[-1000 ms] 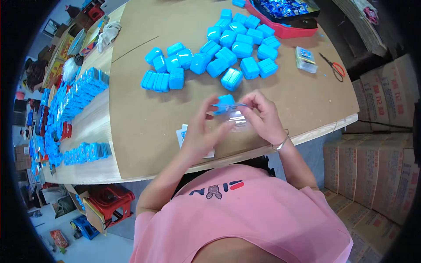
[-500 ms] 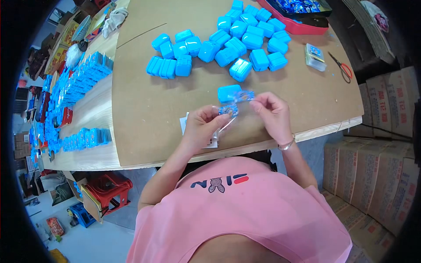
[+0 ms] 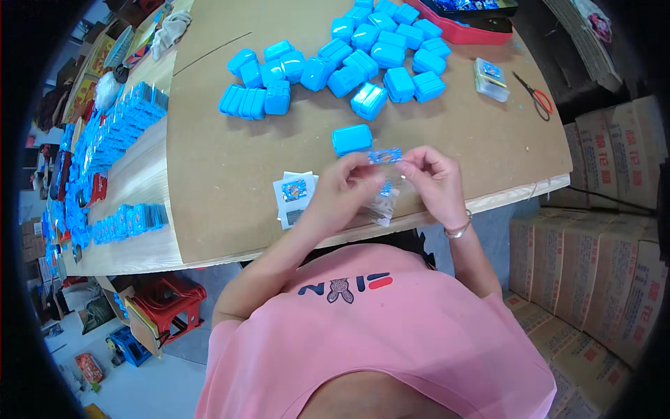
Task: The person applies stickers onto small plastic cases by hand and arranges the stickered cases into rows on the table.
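My left hand [image 3: 343, 192] is closed, its thumb and fingers pinching small clear plastic bags with blue printed tops. Thumb and forefinger of my right hand [image 3: 436, 174] pinch the right end of a blue printed strip [image 3: 385, 156], which stretches between both hands. Below it, a clear plastic bag [image 3: 381, 208] hangs from the left hand; a second blue patch shows by the left thumb. Just beyond the hands lies a single blue plastic box [image 3: 352, 140]. White printed cards [image 3: 294, 192] lie left of my left hand, partly covered by the wrist.
Several blue boxes [image 3: 363, 63] spread over the far part of the brown board [image 3: 209, 160]. At right are a clear case [image 3: 491, 80], scissors [image 3: 536, 98] and a red tray [image 3: 474, 31]. Stacked blue packets [image 3: 136, 126] stand at left, cartons [image 3: 593, 265] at right.
The blue printed pieces, apart and blurred before, are now close together between my hands. My left hand has moved slightly right, uncovering more of the white cards. The whole view has shifted slightly.
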Demonstrator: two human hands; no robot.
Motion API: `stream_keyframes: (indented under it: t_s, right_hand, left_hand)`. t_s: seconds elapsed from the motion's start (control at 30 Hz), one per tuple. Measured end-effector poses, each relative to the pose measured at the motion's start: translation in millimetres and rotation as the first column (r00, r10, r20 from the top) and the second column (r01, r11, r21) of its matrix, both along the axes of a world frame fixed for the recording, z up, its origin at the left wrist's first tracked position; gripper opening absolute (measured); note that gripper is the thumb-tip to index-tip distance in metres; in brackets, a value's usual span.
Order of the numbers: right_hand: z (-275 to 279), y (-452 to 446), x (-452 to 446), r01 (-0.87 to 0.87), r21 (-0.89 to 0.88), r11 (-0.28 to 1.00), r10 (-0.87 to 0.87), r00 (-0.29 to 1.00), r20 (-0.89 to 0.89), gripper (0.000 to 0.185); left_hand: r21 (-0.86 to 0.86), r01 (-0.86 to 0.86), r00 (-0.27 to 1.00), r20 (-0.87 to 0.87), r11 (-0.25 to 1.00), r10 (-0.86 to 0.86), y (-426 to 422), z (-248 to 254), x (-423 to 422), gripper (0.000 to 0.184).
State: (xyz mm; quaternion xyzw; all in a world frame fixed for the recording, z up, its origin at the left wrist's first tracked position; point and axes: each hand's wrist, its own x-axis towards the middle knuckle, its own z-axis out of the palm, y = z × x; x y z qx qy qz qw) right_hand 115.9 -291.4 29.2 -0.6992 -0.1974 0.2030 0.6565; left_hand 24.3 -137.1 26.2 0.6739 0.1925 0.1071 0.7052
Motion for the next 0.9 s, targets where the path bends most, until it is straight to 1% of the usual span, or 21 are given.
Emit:
stream_keyframes:
  t_s: [0.03,0.23,0.37,0.4,0.47,0.53,0.57,0.7,0.73,0.77,0.8,0.83,0.87,0.9]
  right_hand:
    - [1,3,-2,-0.042,0.015,0.999,0.042,0.999,-0.007,0.005]
    - [-8,10,-2,-0.02,0.051,0.998,0.021,1.0,-0.009,0.005]
    - [-9,2,3,-0.04,-0.027,0.999,0.043,0.99,0.138,0.007]
    - [-8,4,2,-0.041,-0.027,0.999,0.044,0.99,0.137,0.007]
    - [-4,9,-3,-0.073,0.072,0.995,0.075,0.997,-0.024,0.007]
    - [-1,11,-6,-0.086,0.172,0.981,0.118,0.977,-0.18,0.008]
    - [-1,10,-6,-0.086,0.171,0.981,0.117,0.977,-0.18,0.008]
    - [-1,7,0,-0.054,0.206,0.977,0.113,0.951,-0.288,0.013]
    - [-4,7,2,-0.052,0.205,0.977,0.111,0.951,-0.289,0.013]
    - [-11,8,4,-0.041,0.153,0.987,0.062,0.99,-0.13,0.014]
    - [-19,11,8,-0.023,0.104,0.994,0.019,0.999,0.038,0.015]
    - [-25,13,12,0.005,0.059,0.998,-0.017,0.978,0.21,0.016]
    - [-27,13,16,0.041,0.019,0.999,-0.045,0.925,0.378,0.017]
    - [-27,12,17,0.043,0.021,0.999,-0.048,0.924,0.379,0.017]
  left_hand:
    - [-0.34,-0.013,0.997,-0.072,0.94,-0.013,1,2,0,0.007]
    - [-0.267,0.058,0.996,-0.045,0.962,-0.072,16,-15,-14,0.005]
    - [-0.133,-0.011,0.998,-0.067,0.991,0.002,22,-5,-16,0.006]
    - [-0.133,-0.012,0.998,-0.067,0.991,0.003,21,-3,-16,0.006]
    - [0.077,0.055,0.995,-0.087,0.996,-0.048,18,1,-17,0.007]
    - [0.28,0.126,0.989,-0.115,0.952,-0.097,16,3,-17,0.01]
    - [0.28,0.126,0.989,-0.114,0.952,-0.098,16,2,-16,0.01]
    - [0.387,-0.099,0.992,0.107,0.917,0.062,24,-12,-2,0.022]
    - [0.387,-0.098,0.993,0.105,0.917,0.061,29,-18,1,0.022]
    - [0.517,-0.076,0.995,0.094,0.853,0.031,35,-28,4,0.024]
    - [0.637,-0.055,0.997,0.082,0.769,0.003,43,-35,8,0.026]
    - [0.743,-0.036,0.997,0.069,0.668,-0.023,49,-41,12,0.028]
    - [0.834,-0.018,0.997,0.053,0.552,-0.047,52,-46,16,0.031]
    - [0.834,-0.018,0.997,0.055,0.551,-0.05,52,-45,17,0.031]
